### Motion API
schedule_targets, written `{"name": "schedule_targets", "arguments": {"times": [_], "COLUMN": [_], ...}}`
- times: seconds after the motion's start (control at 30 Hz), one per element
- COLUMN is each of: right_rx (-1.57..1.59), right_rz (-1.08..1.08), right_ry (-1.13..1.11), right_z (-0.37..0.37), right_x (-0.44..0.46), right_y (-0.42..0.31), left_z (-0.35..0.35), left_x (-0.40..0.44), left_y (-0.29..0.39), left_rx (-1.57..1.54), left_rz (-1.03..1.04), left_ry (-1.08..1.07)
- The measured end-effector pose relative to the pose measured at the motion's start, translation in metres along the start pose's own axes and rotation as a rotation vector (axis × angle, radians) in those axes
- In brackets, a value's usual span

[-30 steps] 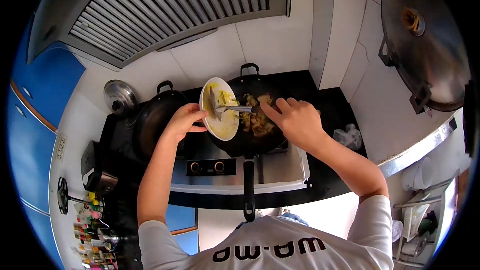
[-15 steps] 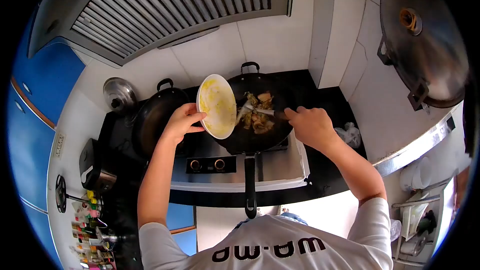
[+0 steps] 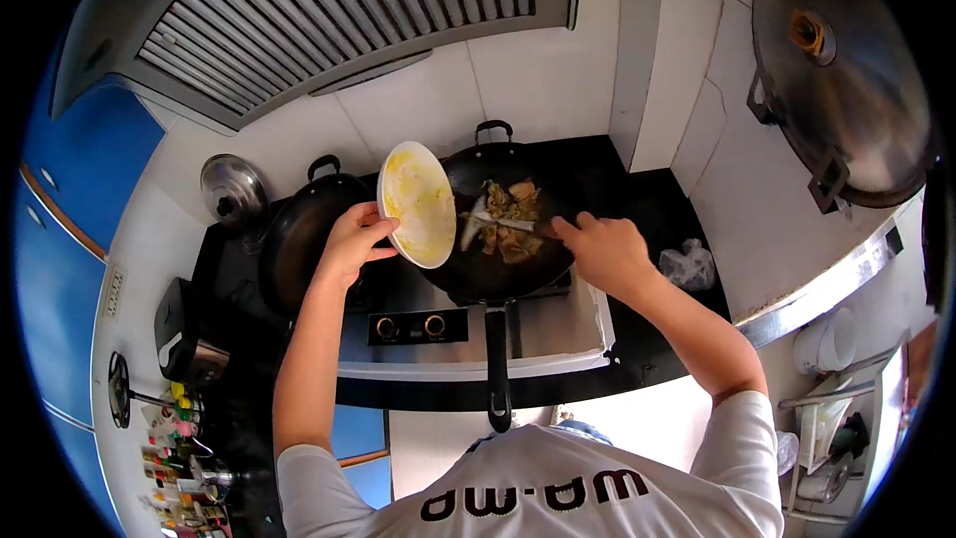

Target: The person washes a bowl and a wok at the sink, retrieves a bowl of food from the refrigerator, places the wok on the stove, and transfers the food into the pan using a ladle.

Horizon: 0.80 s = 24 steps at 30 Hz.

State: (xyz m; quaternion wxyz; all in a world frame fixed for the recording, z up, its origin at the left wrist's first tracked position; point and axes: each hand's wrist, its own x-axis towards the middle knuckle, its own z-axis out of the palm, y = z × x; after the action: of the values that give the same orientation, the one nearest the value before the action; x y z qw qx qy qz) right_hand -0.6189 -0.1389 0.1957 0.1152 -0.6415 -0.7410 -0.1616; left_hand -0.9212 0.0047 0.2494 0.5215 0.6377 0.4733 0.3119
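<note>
My left hand [image 3: 351, 245] is closed on the rim of a white bowl [image 3: 422, 207], thumb over the edge. Yellow residue streaks the inside of the bowl, which is tilted on its side over the wok's left part. Gripped in my right hand [image 3: 609, 253] is a spatula [image 3: 518, 226] with a metal shaft; my fingers hide much of its handle. Its pale blade rests among the cooked food [image 3: 514, 201], brownish and greenish pieces, in the black wok [image 3: 478, 277]. The wok sits on the right burner, its long handle pointing towards me.
A second dark wok [image 3: 289, 274] stands on the left burner. Behind it leans a metal lid [image 3: 233, 191]. Stove knobs [image 3: 416, 327] are at the front. A plastic bag [image 3: 689, 265] lies right of the stove, and a large lid [image 3: 846, 80] hangs on the wall. The range hood [image 3: 339, 20] is overhead.
The bowl in my left hand has shifted slightly left and tilted a little more. My right hand has moved slightly left with the spatula in the food.
</note>
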Motion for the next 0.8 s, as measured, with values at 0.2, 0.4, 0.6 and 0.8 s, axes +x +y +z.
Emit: {"name": "schedule_targets", "arguments": {"times": [0.2,0.4,0.6,0.8], "right_rx": [0.023,0.023,0.045,0.005], "right_rz": [0.064,0.13,0.101,0.018], "right_ry": [0.03,-0.023,-0.034,-0.058], "right_z": [-0.032,-0.004,0.018,0.005], "right_x": [-0.03,-0.024,0.013,-0.009], "right_y": [0.02,0.024,0.008,0.019], "left_z": [-0.021,-0.031,-0.024,-0.028], "left_x": [-0.011,-0.023,-0.033,-0.048], "left_y": [-0.008,-0.022,-0.025,-0.029], "left_rx": [-0.152,-0.296,-0.393,-0.432], "left_rz": [0.065,0.047,0.077,0.072], "left_ry": [0.085,0.122,0.116,0.151]}}
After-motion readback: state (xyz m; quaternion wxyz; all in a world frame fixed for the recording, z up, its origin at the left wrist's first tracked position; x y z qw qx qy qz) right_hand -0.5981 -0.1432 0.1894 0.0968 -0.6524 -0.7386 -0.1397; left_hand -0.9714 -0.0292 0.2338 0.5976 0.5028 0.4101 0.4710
